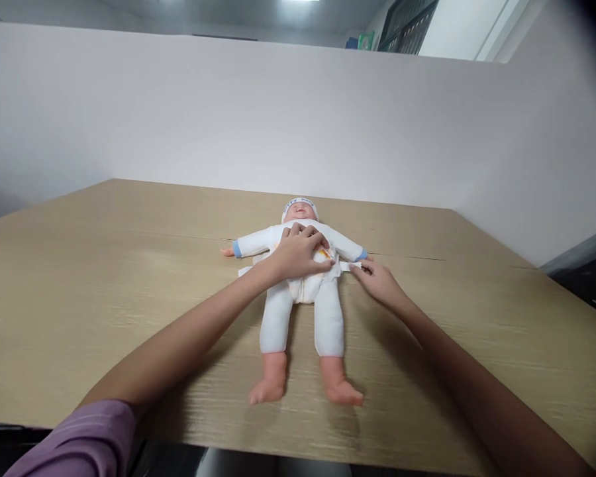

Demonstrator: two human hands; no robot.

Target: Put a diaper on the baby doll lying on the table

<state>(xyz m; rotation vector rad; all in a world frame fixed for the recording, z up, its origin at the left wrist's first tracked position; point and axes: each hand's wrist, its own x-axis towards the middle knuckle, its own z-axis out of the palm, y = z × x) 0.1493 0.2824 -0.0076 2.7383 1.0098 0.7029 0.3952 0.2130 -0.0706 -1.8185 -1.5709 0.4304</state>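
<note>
A baby doll in a white suit with blue cuffs and a printed white cap lies on its back, feet toward me. A white diaper is around its hips. My left hand rests over the doll's belly and the diaper's upper front, fingers spread and covering part of both. At the doll's side, my right hand pinches the end of a white diaper tab, which stretches out from the waist. Another white diaper tab sticks out on the opposite side, partly behind my left forearm.
The doll lies on a wide wooden table with fine seams across its top. A pale partition wall rises behind the table and along the right. Dark space shows below the table's near edge.
</note>
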